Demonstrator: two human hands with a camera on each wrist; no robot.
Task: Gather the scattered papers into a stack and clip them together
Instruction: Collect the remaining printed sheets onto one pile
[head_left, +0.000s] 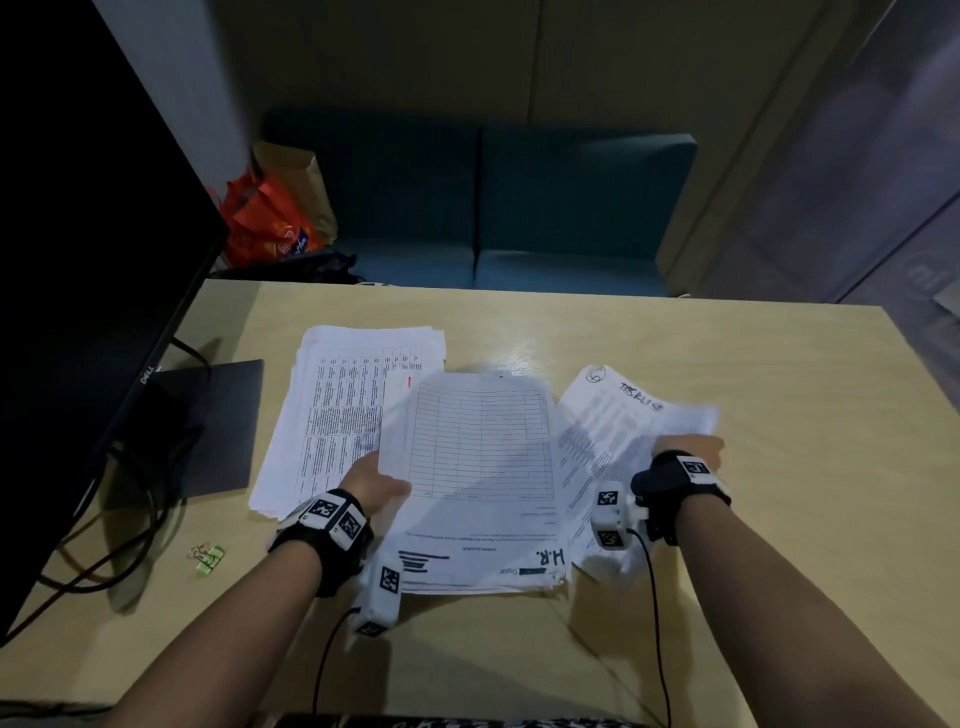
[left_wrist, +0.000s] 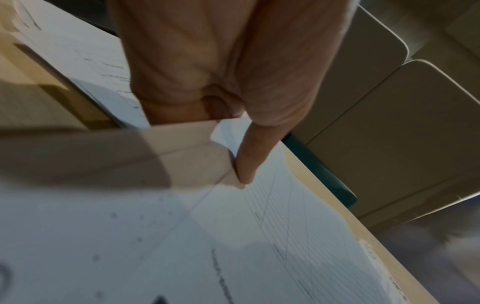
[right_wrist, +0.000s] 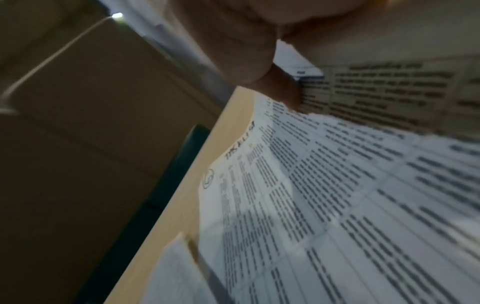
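Behind the pale wooden table (head_left: 753, 519) sits a dark teal sofa (head_left: 519, 208) at 12 o'clock, with an orange bag (head_left: 265, 218) at 11 o'clock and a black monitor (head_left: 78, 260) filling the 9 o'clock side.

Three loose piles of printed papers lie fanned across the table's middle. The left pile (head_left: 332, 415) sits at 10 o'clock from the left hand (head_left: 374, 480), its long axis running roughly toward 12 to 1 o'clock. The middle pile (head_left: 483, 467), topped by a ruled form, lies between the two hands with its long axis toward 12 o'clock. The right pile (head_left: 613, 415), bearing handwriting near its far edge, leans toward 1 o'clock.

The left hand pinches the left edge of the middle pile's top sheets, thumb (left_wrist: 246, 156) on top and the other fingers hidden beneath, lifting that edge. The right hand (head_left: 685, 452) grasps the right pile's right edge, thumb (right_wrist: 283, 88) above and fingers hidden under the paper.

Each hand is thus at the outer edge of its own pile, so the likely next move is inward, sliding the piles onto each other; the left pile stays nearest the left hand.

A small green binder clip (head_left: 207, 557) lies at 8 o'clock from the left hand, well apart from the papers, untouched.
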